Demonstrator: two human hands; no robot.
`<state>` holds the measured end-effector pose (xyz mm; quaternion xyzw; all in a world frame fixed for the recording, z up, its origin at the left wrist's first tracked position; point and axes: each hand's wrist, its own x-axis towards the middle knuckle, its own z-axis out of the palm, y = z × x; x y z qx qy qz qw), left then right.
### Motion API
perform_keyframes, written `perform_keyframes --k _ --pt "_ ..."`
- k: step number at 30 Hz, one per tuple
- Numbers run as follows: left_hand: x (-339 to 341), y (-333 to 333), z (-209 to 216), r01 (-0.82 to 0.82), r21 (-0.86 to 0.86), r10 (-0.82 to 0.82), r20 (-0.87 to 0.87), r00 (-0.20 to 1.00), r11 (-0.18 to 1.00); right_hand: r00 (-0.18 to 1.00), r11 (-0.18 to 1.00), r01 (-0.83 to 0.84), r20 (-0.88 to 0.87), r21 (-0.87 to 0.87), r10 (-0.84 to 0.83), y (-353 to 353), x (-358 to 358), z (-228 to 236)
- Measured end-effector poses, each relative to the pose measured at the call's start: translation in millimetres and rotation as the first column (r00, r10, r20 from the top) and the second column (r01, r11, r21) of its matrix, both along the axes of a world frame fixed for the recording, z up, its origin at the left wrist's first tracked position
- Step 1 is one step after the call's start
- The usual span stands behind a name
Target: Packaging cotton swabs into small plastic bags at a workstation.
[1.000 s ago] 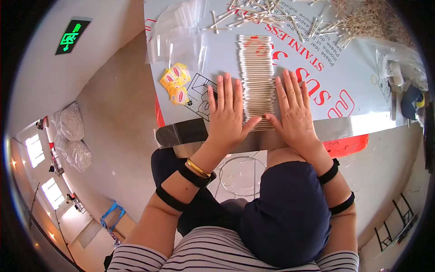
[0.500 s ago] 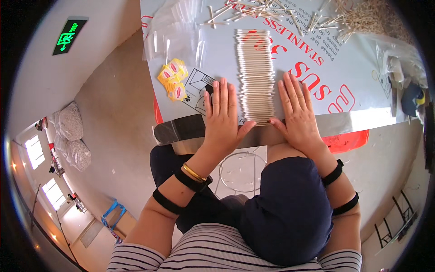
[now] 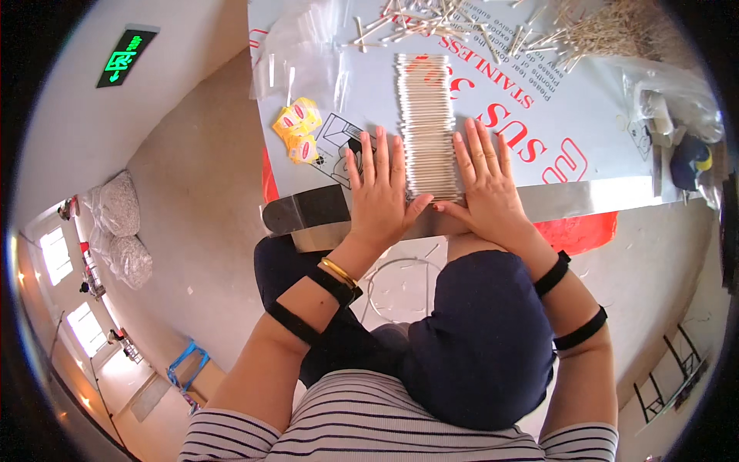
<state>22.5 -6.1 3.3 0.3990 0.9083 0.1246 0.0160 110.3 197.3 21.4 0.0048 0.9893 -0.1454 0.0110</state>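
A long row of cotton swabs (image 3: pixel 428 127) lies side by side on the grey printed tabletop (image 3: pixel 508 165), stretching away from the near edge. My left hand (image 3: pixel 377 185) rests flat along the left ends of the nearer swabs, fingers stretched and pointing away from me. Flat on the other side is my right hand (image 3: pixel 489 181), its fingers along the right ends. Both thumbs point inward at the near end of the row, their tips close together but apart. Neither hand grasps anything.
Loose cotton swabs (image 3: pixel 431 19) are scattered at the far side, beside a big heap of swabs (image 3: pixel 616 35) at far right. Clear plastic bags (image 3: pixel 300 58) and yellow labels (image 3: pixel 297 127) lie on the left. More clear plastic (image 3: pixel 666 100) and a dark roll (image 3: pixel 690 163) sit at the right edge.
My right hand has moved left, closer to the row, and both hands now press nearer its sides. The row looks narrower and straighter at its near end. The view has shifted slightly.
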Motion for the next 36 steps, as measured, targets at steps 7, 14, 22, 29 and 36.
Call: perform_keyframes --k 7,14,22,29,36 --pt "4 -5 -9 -0.012 0.028 0.013 -0.069 0.998 1.000 0.996 0.998 -0.062 -0.065 -0.013 0.061 13 8 -5" --pt "10 -65 38 -0.070 0.492 0.055 0.045 0.997 0.868 0.974 0.895 0.179 0.203 -0.409 -0.102 81 18 56" --pt "90 -195 70 -0.376 0.378 0.214 0.405 0.889 0.846 0.951 0.594 0.275 0.125 -0.756 -0.282 42 62 240" --pt "137 -227 81 -0.441 0.509 0.152 0.512 0.845 0.739 0.978 0.371 0.172 0.112 -0.912 -0.177 -133 119 232" --pt "151 -273 69 -0.452 0.525 0.176 0.492 0.853 0.722 0.935 0.806 0.060 0.317 -0.589 0.162 -202 178 116"
